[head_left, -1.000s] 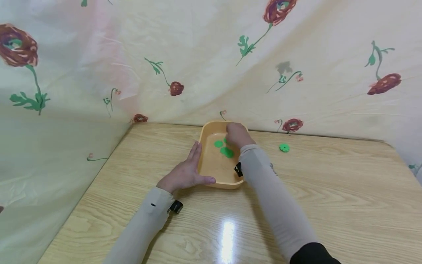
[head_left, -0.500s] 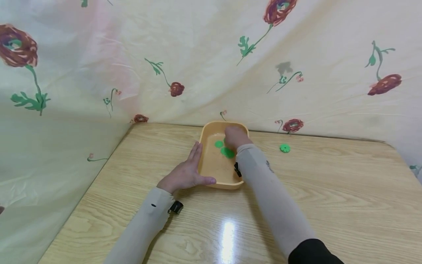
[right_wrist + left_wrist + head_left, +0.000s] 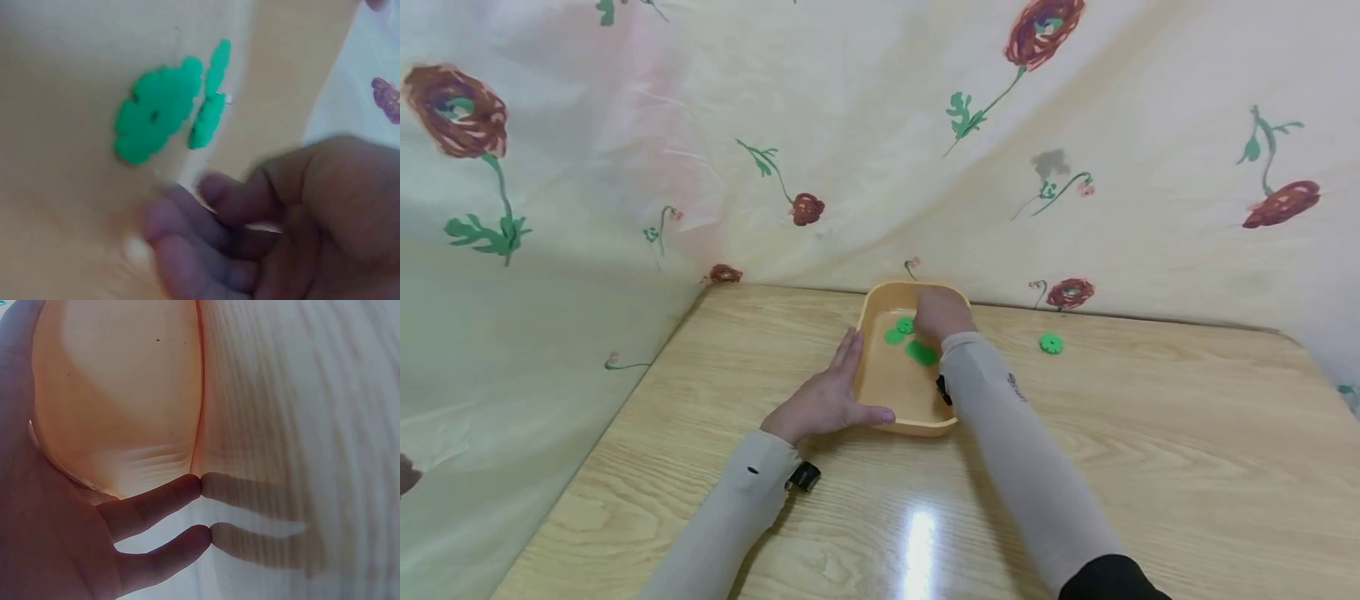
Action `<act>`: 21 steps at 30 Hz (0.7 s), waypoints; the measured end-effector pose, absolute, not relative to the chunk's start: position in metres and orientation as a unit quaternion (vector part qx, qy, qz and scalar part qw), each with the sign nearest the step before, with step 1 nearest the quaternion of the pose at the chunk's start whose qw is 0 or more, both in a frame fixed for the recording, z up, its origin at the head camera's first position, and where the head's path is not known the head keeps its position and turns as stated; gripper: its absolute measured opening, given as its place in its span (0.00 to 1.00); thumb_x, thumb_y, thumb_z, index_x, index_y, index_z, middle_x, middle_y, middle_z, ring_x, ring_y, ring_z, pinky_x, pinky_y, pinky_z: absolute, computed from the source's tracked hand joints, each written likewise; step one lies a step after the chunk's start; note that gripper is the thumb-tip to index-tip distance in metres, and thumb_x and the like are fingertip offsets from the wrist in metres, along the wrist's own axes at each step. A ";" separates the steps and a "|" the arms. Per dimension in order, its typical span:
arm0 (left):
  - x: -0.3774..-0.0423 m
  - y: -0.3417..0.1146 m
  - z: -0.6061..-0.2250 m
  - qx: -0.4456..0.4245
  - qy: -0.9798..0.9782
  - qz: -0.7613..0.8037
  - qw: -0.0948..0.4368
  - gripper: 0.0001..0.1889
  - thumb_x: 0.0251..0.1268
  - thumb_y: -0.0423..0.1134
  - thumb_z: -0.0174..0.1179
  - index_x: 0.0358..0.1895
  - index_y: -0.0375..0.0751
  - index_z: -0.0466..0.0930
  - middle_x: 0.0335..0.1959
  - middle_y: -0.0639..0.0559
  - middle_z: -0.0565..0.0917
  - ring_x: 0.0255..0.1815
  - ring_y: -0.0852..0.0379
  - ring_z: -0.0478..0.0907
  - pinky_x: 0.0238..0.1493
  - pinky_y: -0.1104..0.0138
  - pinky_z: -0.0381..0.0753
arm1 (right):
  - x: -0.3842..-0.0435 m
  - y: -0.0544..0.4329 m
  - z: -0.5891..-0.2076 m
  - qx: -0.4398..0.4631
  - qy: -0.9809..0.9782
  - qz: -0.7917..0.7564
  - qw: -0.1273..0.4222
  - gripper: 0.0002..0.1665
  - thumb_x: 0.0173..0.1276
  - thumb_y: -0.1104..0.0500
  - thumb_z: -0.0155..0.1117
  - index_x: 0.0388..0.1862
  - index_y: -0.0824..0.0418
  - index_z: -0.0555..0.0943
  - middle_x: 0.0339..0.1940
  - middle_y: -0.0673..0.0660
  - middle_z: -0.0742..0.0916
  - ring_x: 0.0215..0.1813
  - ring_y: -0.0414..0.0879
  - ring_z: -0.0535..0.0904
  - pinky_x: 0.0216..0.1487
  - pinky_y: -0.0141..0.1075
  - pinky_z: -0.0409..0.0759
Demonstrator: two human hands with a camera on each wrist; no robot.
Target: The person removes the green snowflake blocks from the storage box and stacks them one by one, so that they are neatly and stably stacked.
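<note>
A flowered cloth (image 3: 880,125) rises behind my wood-grain table (image 3: 1150,467). Near its far edge sits the peach tray (image 3: 891,393), its long axis running away from me toward the cloth. My left hand (image 3: 823,396) lies along its left side, fingers straight, thumb over the near rim. Inside, my right hand (image 3: 943,315) curls its fingers, blurred; I cannot tell whether they hold anything. Green notched discs (image 3: 906,325) lie beside it; another disc (image 3: 1051,343) lies right of the tray.

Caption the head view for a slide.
Left hand touching a tan tray, right hand inside it beside green discs, with another green disc on the table to the right.
</note>
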State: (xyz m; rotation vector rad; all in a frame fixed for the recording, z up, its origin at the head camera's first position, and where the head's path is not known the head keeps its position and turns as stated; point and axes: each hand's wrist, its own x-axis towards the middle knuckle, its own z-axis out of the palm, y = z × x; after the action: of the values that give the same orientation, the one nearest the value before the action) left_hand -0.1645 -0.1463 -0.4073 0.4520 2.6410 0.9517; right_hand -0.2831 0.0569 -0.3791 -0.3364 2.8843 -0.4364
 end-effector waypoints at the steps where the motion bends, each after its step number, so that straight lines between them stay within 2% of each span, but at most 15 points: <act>1: -0.165 -0.146 -0.408 0.159 0.919 0.329 0.148 0.71 0.50 0.68 0.72 0.82 0.51 0.24 0.82 0.54 0.26 0.77 0.41 0.55 0.69 0.52 0.65 | -0.281 0.057 -0.378 -0.107 0.974 -0.153 0.126 0.14 0.68 0.68 0.51 0.22 0.62 0.77 0.29 0.58 0.82 0.29 0.49 0.74 0.35 0.39 0.76; 5: -0.165 -0.146 -0.410 0.162 0.920 0.327 0.143 0.71 0.50 0.68 0.72 0.82 0.50 0.24 0.83 0.53 0.27 0.74 0.39 0.60 0.66 0.51 0.69 | -0.278 0.055 -0.378 -0.079 0.936 -0.247 0.236 0.14 0.72 0.65 0.48 0.31 0.68 0.79 0.28 0.61 0.84 0.22 0.48 0.79 0.25 0.37 0.79; 8: -0.166 -0.145 -0.410 0.161 0.920 0.327 0.142 0.71 0.50 0.68 0.72 0.82 0.51 0.24 0.83 0.53 0.27 0.72 0.38 0.63 0.63 0.51 0.72 | -0.280 0.056 -0.380 -0.083 0.892 -0.359 0.262 0.14 0.74 0.66 0.44 0.43 0.73 0.77 0.28 0.66 0.85 0.23 0.51 0.83 0.27 0.40 0.83; 10: -0.166 -0.145 -0.409 0.160 0.920 0.327 0.146 0.71 0.50 0.69 0.72 0.82 0.51 0.23 0.83 0.54 0.26 0.71 0.38 0.65 0.61 0.51 0.74 | -0.282 0.056 -0.382 -0.096 0.867 -0.418 0.253 0.15 0.74 0.67 0.42 0.47 0.74 0.75 0.30 0.67 0.85 0.26 0.53 0.84 0.31 0.42 0.84; 12: -0.167 -0.145 -0.409 0.162 0.920 0.326 0.144 0.71 0.50 0.69 0.72 0.82 0.50 0.24 0.83 0.53 0.26 0.71 0.37 0.66 0.60 0.52 0.75 | -0.285 0.058 -0.384 -0.100 0.856 -0.456 0.220 0.12 0.72 0.68 0.42 0.45 0.73 0.73 0.30 0.66 0.84 0.27 0.54 0.84 0.33 0.44 0.85; 16: -0.168 -0.145 -0.407 0.161 0.920 0.328 0.145 0.71 0.50 0.68 0.72 0.82 0.50 0.24 0.82 0.54 0.26 0.71 0.38 0.65 0.61 0.52 0.74 | -0.293 0.063 -0.390 -0.098 0.890 -0.419 0.152 0.11 0.71 0.70 0.43 0.43 0.71 0.74 0.33 0.64 0.81 0.24 0.49 0.79 0.27 0.39 0.81; 18: -0.168 -0.145 -0.407 0.159 0.919 0.330 0.145 0.71 0.50 0.68 0.72 0.82 0.50 0.24 0.82 0.55 0.26 0.72 0.38 0.63 0.62 0.51 0.73 | -0.297 0.065 -0.393 -0.109 0.911 -0.372 0.138 0.16 0.67 0.74 0.46 0.48 0.71 0.78 0.38 0.64 0.82 0.23 0.46 0.76 0.23 0.36 0.77; 21: -0.168 -0.144 -0.406 0.153 0.919 0.331 0.148 0.71 0.49 0.69 0.72 0.82 0.50 0.25 0.82 0.56 0.25 0.73 0.38 0.62 0.62 0.50 0.73 | -0.301 0.067 -0.397 -0.131 0.920 -0.337 0.152 0.26 0.62 0.75 0.51 0.59 0.70 0.79 0.44 0.65 0.83 0.20 0.44 0.74 0.21 0.34 0.73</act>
State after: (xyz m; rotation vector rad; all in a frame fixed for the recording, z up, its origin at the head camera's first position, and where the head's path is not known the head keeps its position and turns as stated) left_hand -0.1682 -0.1442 -0.4058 0.4407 2.6435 0.9514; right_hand -0.3012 0.0672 -0.3971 -0.3756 2.6396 -0.9668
